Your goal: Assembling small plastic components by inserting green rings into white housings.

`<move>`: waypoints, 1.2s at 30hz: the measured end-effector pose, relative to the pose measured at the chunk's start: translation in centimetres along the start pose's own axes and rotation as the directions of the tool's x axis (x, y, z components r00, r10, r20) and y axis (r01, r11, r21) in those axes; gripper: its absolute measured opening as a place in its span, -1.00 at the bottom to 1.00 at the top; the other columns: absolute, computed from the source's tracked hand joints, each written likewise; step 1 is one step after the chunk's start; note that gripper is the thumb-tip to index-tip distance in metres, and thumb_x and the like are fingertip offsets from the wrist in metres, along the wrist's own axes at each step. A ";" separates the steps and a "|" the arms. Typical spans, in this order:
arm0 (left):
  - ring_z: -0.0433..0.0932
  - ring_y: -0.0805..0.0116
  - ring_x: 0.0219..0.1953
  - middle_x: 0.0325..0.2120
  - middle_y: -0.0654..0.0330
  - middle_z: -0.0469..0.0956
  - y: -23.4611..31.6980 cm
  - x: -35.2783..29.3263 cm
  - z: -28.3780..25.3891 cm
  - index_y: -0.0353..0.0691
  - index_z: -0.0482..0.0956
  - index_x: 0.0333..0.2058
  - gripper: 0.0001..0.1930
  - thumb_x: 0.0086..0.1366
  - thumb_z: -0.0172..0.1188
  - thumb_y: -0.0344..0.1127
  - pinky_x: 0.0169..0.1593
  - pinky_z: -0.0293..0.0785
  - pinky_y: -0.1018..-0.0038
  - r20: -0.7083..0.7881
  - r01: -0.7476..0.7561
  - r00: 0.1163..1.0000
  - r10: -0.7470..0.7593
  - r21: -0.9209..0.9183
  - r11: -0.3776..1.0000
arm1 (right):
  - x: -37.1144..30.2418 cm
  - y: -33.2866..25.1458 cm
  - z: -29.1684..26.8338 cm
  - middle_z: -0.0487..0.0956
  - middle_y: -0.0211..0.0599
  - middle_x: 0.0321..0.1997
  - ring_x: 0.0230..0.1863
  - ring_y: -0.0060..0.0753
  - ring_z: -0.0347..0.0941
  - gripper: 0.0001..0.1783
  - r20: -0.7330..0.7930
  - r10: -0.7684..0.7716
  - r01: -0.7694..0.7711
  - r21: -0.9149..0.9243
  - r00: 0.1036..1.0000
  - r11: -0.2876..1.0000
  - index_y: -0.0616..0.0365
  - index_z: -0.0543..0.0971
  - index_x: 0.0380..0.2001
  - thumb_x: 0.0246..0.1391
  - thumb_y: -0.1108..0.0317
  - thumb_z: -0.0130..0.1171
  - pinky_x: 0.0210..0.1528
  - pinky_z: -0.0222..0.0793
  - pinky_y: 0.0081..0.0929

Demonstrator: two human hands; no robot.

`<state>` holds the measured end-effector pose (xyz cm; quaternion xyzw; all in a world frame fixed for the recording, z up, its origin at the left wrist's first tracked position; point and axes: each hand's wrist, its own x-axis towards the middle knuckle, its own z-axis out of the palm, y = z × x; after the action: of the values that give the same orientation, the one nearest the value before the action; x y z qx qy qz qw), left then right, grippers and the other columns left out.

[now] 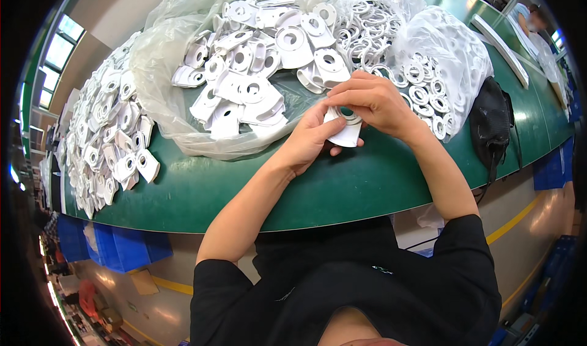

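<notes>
My left hand [310, 139] is closed round a white plastic part [346, 136] with a flat tab and a round hole, held over the green table. From above, my right hand [374, 101] bends its fingers onto the ring-shaped end of that part. Whether a separate white ring sits under those fingers, I cannot make out. Just beyond my hands, similar white plastic parts [252, 92] lie heaped in an open clear plastic bag [202, 147]. Loose white rings [419, 95] spill from another clear bag [449, 46] to the right of my hands.
A big pile of white plastic parts [113, 144] covers the table's left end. More white rings [370, 25] fill a bag at the back. On the right lie a black bag [491, 123] and a long white strip [501, 51]. Another person [527, 19] sits at far right.
</notes>
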<state>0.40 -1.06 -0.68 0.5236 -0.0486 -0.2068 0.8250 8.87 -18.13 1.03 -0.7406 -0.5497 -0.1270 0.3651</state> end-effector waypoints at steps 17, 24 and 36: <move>0.52 0.24 -0.40 -0.46 0.08 0.51 -0.8 0.6 -0.1 -0.31 0.36 -0.21 -0.78 0.34 0.00 -0.25 -0.38 0.36 0.38 -0.140 -0.221 0.914 0.380 0.614 0.758 | -0.1 0.8 -1.0 0.51 -0.45 -0.46 -0.39 -0.67 0.36 -0.86 0.244 0.449 -0.511 0.440 0.860 0.739 0.25 0.54 -0.36 0.15 0.39 0.10 -0.32 0.28 -0.66; 0.37 -0.05 -0.59 -0.66 -0.06 0.38 0.0 0.0 0.2 -0.35 0.37 -0.48 -0.74 0.32 -0.04 -0.27 -0.47 0.24 0.22 -0.136 -0.173 0.864 0.484 0.824 0.540 | 0.1 -0.8 -1.0 0.44 -0.09 -0.51 -0.49 -0.14 0.36 -0.79 0.216 0.341 -0.384 0.211 0.915 0.899 0.26 0.43 -0.45 0.11 0.32 0.10 -0.39 0.27 -0.38; 0.33 0.51 -0.40 -0.46 0.27 0.41 -1.3 0.8 0.4 -0.29 0.38 -0.29 -0.75 0.44 -0.14 -0.21 -0.26 0.29 0.56 -0.371 -0.406 0.753 0.543 0.387 0.828 | -0.6 0.4 2.2 0.50 -0.56 -0.38 -0.34 -0.80 0.33 -0.79 -0.004 0.605 -0.467 0.633 0.796 0.618 0.26 0.52 -0.24 0.28 0.33 -0.03 -0.28 0.23 -0.78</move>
<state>0.63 -2.21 -1.72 0.6394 -0.0108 0.1529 0.7534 8.56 -17.14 -0.99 -0.6962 -0.2690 0.0902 0.6594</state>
